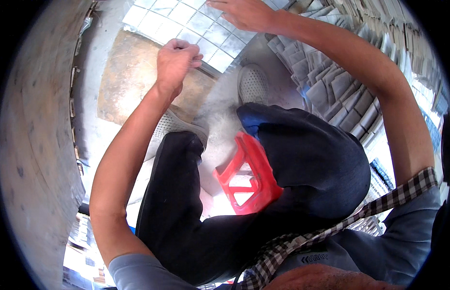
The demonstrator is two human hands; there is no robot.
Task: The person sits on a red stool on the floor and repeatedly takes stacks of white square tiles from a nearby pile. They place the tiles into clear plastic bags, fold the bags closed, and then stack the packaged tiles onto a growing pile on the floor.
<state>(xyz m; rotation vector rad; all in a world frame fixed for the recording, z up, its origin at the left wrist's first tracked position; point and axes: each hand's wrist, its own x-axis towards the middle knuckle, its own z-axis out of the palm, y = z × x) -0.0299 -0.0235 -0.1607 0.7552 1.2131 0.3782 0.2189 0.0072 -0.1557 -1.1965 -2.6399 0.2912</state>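
Left hand [178, 62] curled, contents unclear; right hand [242, 13] outstretched, unclenched; tiled sheet [202, 29] beneath both, near edge by left.

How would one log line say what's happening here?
Left hand: curled, near edge of tile sheet | Right hand: outstretched, over tile sheet | Red stool: between legs | Grey tile stacks: at right

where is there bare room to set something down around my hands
The brown board has a bare patch left of your left hand, on the near side of the tile sheet. Dusty floor shows between the left shoe and right shoe. It's crowded on the right, where grey tiles are piled below your right forearm.
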